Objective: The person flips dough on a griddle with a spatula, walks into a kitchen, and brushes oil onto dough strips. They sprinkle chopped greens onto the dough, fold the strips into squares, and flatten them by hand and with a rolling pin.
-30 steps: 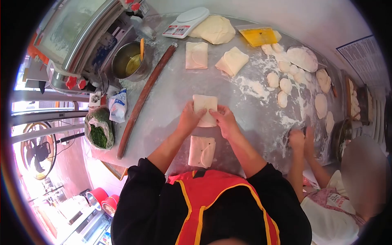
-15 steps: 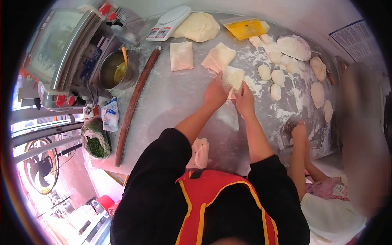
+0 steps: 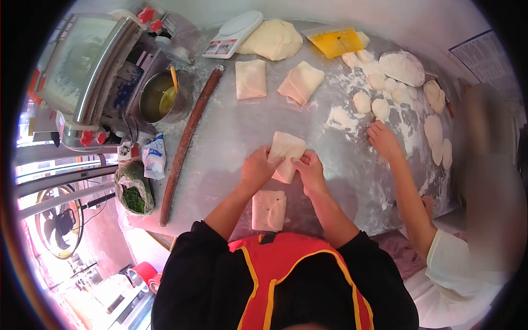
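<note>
A folded square of dough (image 3: 287, 149) is held just over the metal table, in the middle of the head view. My left hand (image 3: 258, 168) pinches its left side between thumb and fingers. My right hand (image 3: 310, 171) grips the lower right edge, thumb on top. Close to my apron lies another folded dough packet (image 3: 269, 211) with small dark specks. Farther back rest two more folded packets, one squarish (image 3: 251, 80) and one turned at an angle (image 3: 301, 82).
A long wooden rolling pin (image 3: 190, 146) lies left, near a pot (image 3: 157, 104) and a bag of chopped greens (image 3: 133, 192). Behind are a scale (image 3: 234, 36), a large dough lump (image 3: 273, 41) and a yellow packet (image 3: 335, 43). At right, a co-worker's hand (image 3: 383, 140) reaches beside floured dough balls (image 3: 362, 102).
My hands have brought the folded dough towards me, away from the angled packet at the back. The co-worker's hand has moved up to the dough balls. Another flat dough oval shows at the right.
</note>
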Demonstrator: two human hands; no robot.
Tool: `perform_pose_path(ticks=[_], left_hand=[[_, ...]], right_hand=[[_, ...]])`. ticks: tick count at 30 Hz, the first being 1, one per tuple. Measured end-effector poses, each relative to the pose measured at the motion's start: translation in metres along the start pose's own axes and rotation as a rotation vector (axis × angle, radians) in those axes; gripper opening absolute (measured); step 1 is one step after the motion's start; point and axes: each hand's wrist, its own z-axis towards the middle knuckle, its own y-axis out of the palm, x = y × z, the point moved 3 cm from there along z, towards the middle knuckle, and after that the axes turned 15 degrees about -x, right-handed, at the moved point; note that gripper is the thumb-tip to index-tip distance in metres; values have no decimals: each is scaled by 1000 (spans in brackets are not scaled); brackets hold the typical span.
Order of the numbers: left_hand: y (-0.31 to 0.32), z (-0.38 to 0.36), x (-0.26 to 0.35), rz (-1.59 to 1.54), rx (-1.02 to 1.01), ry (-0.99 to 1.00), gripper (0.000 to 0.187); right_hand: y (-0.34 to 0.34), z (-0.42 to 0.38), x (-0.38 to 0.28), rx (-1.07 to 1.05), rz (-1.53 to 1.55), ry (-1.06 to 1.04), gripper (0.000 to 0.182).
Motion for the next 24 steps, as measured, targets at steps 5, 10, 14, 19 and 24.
perform_pose_path(ticks=[5, 10, 14, 19, 24], left_hand=[[1, 36, -2, -468, -126, 19, 40], [-51, 104, 51, -338, -27, 259, 37], [-88, 173, 99, -309, -79, 472, 36], [-78, 230, 72, 33, 107, 320, 66], [-71, 228, 80, -283, -103, 238, 62]], right_hand=[[3, 23, -27, -81, 22, 75, 35], [0, 73, -96, -93, 122, -186, 36], [-8, 130, -129, 65, -99, -378, 43], [-5, 159, -104, 334, -412, -214, 47], [-7, 187, -82, 463, -416, -377, 49]])
